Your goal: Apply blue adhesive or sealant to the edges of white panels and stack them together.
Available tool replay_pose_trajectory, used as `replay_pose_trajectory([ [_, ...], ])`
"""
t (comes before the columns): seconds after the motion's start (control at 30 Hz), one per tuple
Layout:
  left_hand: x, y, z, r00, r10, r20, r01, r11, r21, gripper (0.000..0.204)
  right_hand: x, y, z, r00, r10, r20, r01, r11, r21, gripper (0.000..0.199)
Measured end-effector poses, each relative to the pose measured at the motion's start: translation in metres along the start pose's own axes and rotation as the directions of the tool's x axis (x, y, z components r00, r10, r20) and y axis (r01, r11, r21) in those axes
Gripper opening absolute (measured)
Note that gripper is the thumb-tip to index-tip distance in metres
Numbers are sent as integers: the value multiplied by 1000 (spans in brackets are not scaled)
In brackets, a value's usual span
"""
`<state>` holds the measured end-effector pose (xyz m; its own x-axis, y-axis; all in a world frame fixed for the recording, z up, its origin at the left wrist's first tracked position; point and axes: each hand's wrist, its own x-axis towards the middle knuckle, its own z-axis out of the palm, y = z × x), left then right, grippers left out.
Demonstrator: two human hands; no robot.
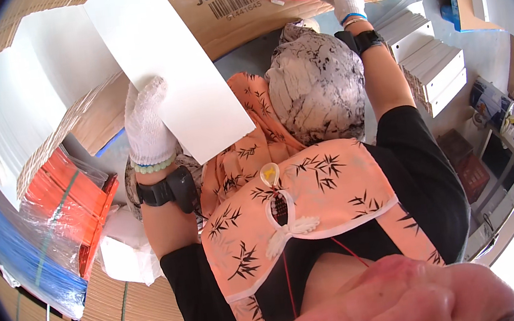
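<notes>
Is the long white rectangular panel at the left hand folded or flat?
Flat: the panel shows one smooth, uncreased face, its edge against the white-gloved left hand.
</notes>
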<state>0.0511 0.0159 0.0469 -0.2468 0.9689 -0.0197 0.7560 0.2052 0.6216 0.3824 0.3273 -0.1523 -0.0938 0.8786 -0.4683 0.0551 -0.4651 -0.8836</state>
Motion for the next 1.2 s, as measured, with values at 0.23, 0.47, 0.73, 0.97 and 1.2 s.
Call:
replay_pose_trajectory([
  [0.23,0,-1,2,991,99,93,-102,994,24,34,-9,-5,-24,951,-309,-36,146,546,-825,40],
  [0.47,-6,17,0,853,-478,208,369,272,-889,31,-40,-44,-44,781,-520,-346,58,611,-789,51],
  [0.73,-1,23,1,853,-436,287,364,102,-926,39,9,-65,-79,692,-608,-391,534,794,-290,71],
  [0.97,-4,22,1,846,-452,284,429,257,-866,35,25,-61,-91,672,-566,-478,381,817,-432,63],
  [1.2,-5,25,-11,868,-336,366,423,115,-899,30,-1,-92,-90,697,-701,-151,377,538,-754,55],
])
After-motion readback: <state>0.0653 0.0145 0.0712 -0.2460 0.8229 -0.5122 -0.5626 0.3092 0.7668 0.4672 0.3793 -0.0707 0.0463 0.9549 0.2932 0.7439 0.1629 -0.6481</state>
